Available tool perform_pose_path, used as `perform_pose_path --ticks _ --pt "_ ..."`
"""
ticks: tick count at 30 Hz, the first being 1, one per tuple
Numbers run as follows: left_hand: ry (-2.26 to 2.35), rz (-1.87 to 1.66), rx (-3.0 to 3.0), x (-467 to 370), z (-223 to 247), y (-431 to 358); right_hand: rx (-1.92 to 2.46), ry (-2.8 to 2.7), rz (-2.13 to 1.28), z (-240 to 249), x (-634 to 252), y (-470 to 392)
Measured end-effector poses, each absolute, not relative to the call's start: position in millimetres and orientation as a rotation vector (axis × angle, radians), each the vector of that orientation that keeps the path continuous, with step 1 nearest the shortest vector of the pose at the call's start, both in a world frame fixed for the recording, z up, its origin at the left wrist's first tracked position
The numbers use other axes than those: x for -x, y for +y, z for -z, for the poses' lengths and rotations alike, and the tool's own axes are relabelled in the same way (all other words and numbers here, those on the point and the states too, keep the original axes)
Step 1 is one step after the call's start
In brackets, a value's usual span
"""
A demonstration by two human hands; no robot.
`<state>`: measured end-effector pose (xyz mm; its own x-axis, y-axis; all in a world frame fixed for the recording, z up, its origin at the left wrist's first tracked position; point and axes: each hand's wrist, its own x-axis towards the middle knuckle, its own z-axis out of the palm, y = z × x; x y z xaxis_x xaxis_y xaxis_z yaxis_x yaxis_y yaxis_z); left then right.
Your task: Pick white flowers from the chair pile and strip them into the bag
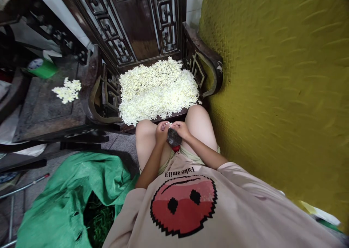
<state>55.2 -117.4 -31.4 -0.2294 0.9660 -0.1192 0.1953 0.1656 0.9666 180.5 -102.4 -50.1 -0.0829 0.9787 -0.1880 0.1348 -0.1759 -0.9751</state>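
My left hand point(162, 128) is closed between my knees, its fingers curled and the thumb and fingertips pinched together. My right hand point(180, 128) meets it there, also in a pinch. At the touching fingertips shows a small white flower point(169, 124), partly hidden by the fingers. Just beyond the hands, a thick heap of white flowers point(159, 90) covers the seat of a dark carved wooden chair point(144, 44). A smaller cluster of white flowers point(67, 90) lies to the left on a dark wooden table point(43, 113).
A yellow textured wall point(278, 95) runs along the right. A roll of green tape point(42, 68) sits on the table at left. On the floor at lower left, a green sack point(54, 200) gapes over dark green plant matter point(99, 219). Metal tubes point(25, 186) lie beside it.
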Motion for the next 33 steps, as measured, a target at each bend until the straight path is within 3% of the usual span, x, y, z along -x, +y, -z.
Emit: perform_pose_path --ticks 6,21,33 --pt "1.537 -1.171 -1.081 -49.7 40.1 -112.8 1.404 -1.399 -1.216 48.1 -179.1 -107.2" --pt "1.289 -1.088 -0.653 -54.1 28.9 -110.3 1.228 -1.101 -1.542 47.9 -176.9 -103.9" --pt "1.285 -1.065 -0.636 -55.4 21.0 -112.8 1.230 -1.009 -1.548 40.3 -179.0 -104.7"
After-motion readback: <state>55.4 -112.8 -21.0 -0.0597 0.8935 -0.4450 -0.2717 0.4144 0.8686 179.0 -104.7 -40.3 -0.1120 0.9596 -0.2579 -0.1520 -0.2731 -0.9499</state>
